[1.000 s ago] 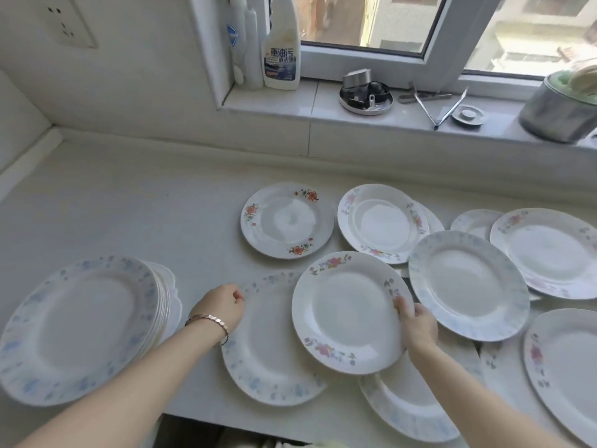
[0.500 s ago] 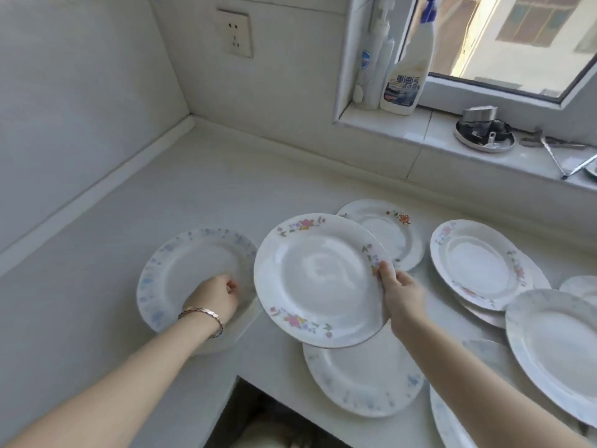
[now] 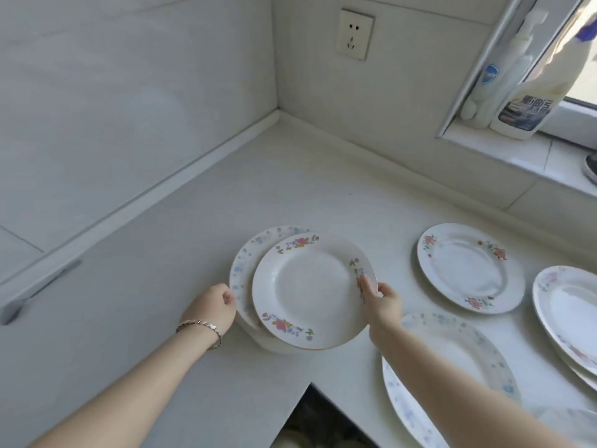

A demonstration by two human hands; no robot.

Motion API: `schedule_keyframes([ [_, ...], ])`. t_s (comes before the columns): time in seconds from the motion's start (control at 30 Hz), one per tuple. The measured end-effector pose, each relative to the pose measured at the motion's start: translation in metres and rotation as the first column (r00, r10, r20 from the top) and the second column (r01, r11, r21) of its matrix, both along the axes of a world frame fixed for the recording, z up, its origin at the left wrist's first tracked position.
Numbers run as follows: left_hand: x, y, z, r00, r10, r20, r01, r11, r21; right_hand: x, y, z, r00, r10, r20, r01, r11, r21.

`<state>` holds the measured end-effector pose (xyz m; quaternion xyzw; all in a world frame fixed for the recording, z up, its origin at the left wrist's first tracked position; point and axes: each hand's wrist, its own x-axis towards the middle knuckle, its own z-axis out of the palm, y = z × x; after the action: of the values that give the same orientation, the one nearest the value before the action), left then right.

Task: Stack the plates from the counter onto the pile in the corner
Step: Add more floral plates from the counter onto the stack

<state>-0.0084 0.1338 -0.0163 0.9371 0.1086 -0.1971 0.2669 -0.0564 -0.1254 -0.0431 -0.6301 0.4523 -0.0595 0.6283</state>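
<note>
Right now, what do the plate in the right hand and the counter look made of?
Plate in the right hand: likely glazed ceramic or opal glass, glossy white with soft sheen, printed flowers on the rim. Counter: smooth pale stone-like slab, maybe composite; matte, faintly speckled.

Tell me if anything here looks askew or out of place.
Only the pink-flowered plate: held at its right rim by the right hand, it sits off-centre over the blue-patterned pile, overhanging toward the counter edge. The left hand steadies the pile. Nothing looks chipped or spilled.
</note>
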Motion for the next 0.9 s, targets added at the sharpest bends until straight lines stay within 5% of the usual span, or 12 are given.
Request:
schedule_keyframes([
  [0.23,0.010,0.003,0.003,1.000,-0.007,0.007,0.007,1.000,-0.002,0.009,0.022,-0.009,0.981,0.133,-0.143,-0.170,0.940,-0.296],
  [0.57,0.007,-0.007,0.007,0.998,-0.045,0.044,0.044,0.999,0.021,0.028,0.046,-0.010,0.915,0.330,-0.231,-0.387,0.878,-0.282],
  [0.67,0.001,-0.019,0.009,0.994,-0.085,0.070,0.081,0.995,0.054,0.022,0.027,-0.006,0.871,0.436,-0.225,-0.482,0.848,-0.222],
  [0.77,-0.004,-0.040,0.013,0.990,-0.134,0.050,0.133,0.991,0.024,-0.004,-0.014,0.000,0.821,0.503,-0.270,-0.569,0.749,-0.339],
  [0.9,-0.011,-0.086,0.015,0.972,-0.228,0.053,0.228,0.974,0.007,-0.057,-0.091,-0.002,0.795,0.406,-0.451,-0.594,0.675,-0.438],
])
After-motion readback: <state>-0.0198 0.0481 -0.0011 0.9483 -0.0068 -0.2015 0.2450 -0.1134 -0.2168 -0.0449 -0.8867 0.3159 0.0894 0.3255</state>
